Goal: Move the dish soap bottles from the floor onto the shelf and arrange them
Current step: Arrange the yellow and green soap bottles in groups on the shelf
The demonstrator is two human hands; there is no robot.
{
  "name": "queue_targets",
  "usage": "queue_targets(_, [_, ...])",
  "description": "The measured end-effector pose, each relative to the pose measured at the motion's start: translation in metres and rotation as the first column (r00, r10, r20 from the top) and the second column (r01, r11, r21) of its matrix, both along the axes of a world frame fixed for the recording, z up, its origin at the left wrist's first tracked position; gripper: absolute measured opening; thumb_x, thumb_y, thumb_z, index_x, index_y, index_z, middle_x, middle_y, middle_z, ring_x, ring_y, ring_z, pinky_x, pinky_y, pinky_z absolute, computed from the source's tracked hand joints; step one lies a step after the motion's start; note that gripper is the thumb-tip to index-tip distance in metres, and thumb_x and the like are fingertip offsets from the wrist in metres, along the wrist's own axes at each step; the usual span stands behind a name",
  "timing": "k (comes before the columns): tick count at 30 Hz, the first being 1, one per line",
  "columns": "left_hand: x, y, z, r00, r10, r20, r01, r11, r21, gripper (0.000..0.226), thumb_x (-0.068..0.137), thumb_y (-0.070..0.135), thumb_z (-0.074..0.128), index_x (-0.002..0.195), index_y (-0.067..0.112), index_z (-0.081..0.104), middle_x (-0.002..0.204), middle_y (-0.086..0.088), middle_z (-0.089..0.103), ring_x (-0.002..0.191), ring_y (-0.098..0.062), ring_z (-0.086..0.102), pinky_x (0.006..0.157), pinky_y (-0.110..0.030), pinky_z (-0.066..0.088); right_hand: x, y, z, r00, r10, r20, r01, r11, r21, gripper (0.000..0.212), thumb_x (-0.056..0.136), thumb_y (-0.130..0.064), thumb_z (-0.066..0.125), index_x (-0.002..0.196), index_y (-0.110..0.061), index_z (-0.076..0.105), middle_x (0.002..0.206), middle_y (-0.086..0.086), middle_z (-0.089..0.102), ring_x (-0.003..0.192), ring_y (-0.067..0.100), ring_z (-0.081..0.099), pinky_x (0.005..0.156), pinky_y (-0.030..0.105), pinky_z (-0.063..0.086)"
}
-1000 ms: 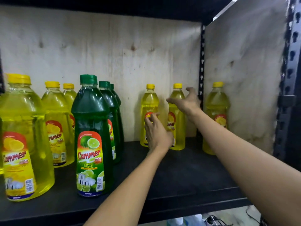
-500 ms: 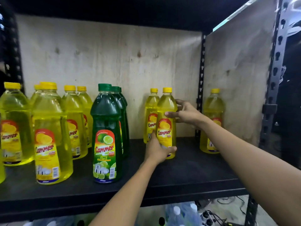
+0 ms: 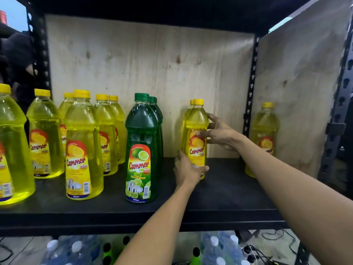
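Two hands meet on one small yellow bottle [image 3: 196, 131] that stands upright on the black shelf [image 3: 219, 194], cap up, its long axis vertical and its "Cammer" label turned to the front. The left hand [image 3: 188, 169] wraps the base of it, thumb across the front under the label. The right hand [image 3: 219, 133] closes around the shoulder from the right side, fingers curled behind and thumb laid over the top of the label. A second small yellow bottle [image 3: 188, 115] stands straight behind it, almost wholly hidden, with only a cap edge and a sliver of body showing.

To the left, near the held bottle, a row of green lime bottles [image 3: 141, 150] runs front to back, the front one facing forward. Farther left, a crowd of large yellow bottles [image 3: 82, 150] fills the shelf out to the picture's edge, all upright with yellow caps. To the right, well apart from the hands, one more yellow bottle [image 3: 264, 134] stands against the plywood side panel [image 3: 305, 92], partly covered by the right forearm. A plywood back panel [image 3: 152, 73] closes the rear, and a black perforated post [image 3: 251, 92] rises in the corner. The strip of shelf between the held bottle and the far right bottle is bare. Below the shelf, clear water bottles with white caps [image 3: 219, 247] lie on the floor beside some cables [image 3: 271, 236].
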State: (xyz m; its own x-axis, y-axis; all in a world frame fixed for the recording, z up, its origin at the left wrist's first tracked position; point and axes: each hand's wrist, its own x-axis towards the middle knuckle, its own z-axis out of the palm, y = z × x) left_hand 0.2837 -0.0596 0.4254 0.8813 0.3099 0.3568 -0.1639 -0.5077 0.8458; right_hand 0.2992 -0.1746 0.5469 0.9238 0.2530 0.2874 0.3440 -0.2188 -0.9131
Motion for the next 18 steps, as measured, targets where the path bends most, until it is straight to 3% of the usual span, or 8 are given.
queue_targets(5, [0.005,0.003,0.0,1.0,-0.009,-0.008,0.009,1.0,0.002,0.103,0.062,0.039,0.091,0.143,0.014,0.032,0.139,-0.013,0.048,0.128,-0.033,0.049,0.099,-0.044,0.045,0.008,0.004,-0.006,1.0,-0.018,0.019,0.017,0.999,0.031,0.085,0.084,0.002,0.073,0.152,-0.025,0.03,0.127,0.017,0.06,0.104,0.025,0.066,0.08,0.037,0.059])
queue_targets(8, [-0.007,-0.002,0.004,1.0,-0.003,-0.02,0.004,0.999,0.045,0.123,0.066,0.04,0.089,0.157,0.015,0.011,0.154,-0.016,0.027,0.139,-0.036,0.037,0.107,-0.046,0.039,0.0,-0.004,0.001,0.999,-0.031,-0.012,0.031,0.999,-0.045,0.087,0.08,-0.003,0.078,0.151,-0.026,0.032,0.127,0.014,0.061,0.115,0.026,0.061,0.089,0.038,0.051])
queue_targets(10, [-0.023,-0.009,0.008,0.968,0.153,0.197,-0.192,0.961,0.199,0.125,0.066,0.041,0.088,0.158,0.018,0.007,0.154,-0.017,0.023,0.137,-0.037,0.035,0.105,-0.046,0.04,-0.008,-0.024,0.011,0.958,-0.23,0.169,0.253,0.958,-0.131,0.083,0.076,-0.012,0.083,0.146,-0.025,0.041,0.127,0.011,0.058,0.116,0.022,0.058,0.087,0.035,0.048])
queue_targets(12, [-0.033,-0.021,0.01,0.802,0.18,0.569,-0.37,0.898,0.238,0.104,0.068,0.036,0.083,0.153,0.024,0.024,0.14,-0.009,0.035,0.121,-0.028,0.044,0.095,-0.039,0.045,-0.014,-0.053,0.024,0.67,-0.55,0.498,0.661,0.748,-0.063,0.068,0.074,-0.019,0.082,0.134,-0.026,0.051,0.125,0.011,0.058,0.115,0.027,0.057,0.089,0.036,0.05])
queue_targets(14, [-0.036,-0.038,0.013,0.757,-0.012,0.653,-0.205,0.945,0.255,0.081,0.075,0.028,0.078,0.144,0.034,0.037,0.128,0.004,0.039,0.114,-0.016,0.045,0.091,-0.027,0.045,-0.018,-0.084,0.035,0.351,-0.723,0.596,0.873,0.482,0.07,0.061,0.073,-0.021,0.077,0.129,-0.025,0.051,0.126,0.016,0.054,0.117,0.038,0.053,0.095,0.04,0.045])
queue_targets(15, [-0.032,-0.05,0.015,0.809,-0.125,0.574,-0.029,0.968,0.25,0.072,0.078,0.027,0.077,0.14,0.037,0.041,0.126,0.009,0.041,0.114,-0.012,0.047,0.092,-0.025,0.046,-0.017,-0.097,0.038,0.324,-0.774,0.545,0.9,0.429,0.074,0.064,0.073,-0.022,0.076,0.13,-0.024,0.047,0.128,0.017,0.051,0.119,0.041,0.05,0.096,0.041,0.044])
queue_targets(17, [-0.019,-0.075,0.019,0.885,-0.319,0.339,0.283,0.947,0.152,0.065,0.081,0.027,0.077,0.138,0.035,0.046,0.131,0.008,0.048,0.118,-0.012,0.052,0.097,-0.033,0.052,-0.011,-0.114,0.04,0.439,-0.813,0.383,0.886,0.463,-0.034,0.077,0.071,-0.028,0.08,0.136,-0.019,0.04,0.13,0.019,0.049,0.123,0.041,0.048,0.1,0.041,0.043])
queue_targets(18, [-0.011,-0.086,0.019,0.904,-0.355,0.24,0.336,0.935,0.115,0.066,0.082,0.03,0.078,0.14,0.031,0.047,0.135,0.005,0.052,0.121,-0.015,0.053,0.1,-0.035,0.05,-0.007,-0.118,0.037,0.495,-0.803,0.333,0.866,0.488,-0.111,0.084,0.07,-0.031,0.083,0.138,-0.016,0.036,0.131,0.02,0.049,0.125,0.041,0.047,0.103,0.041,0.043])
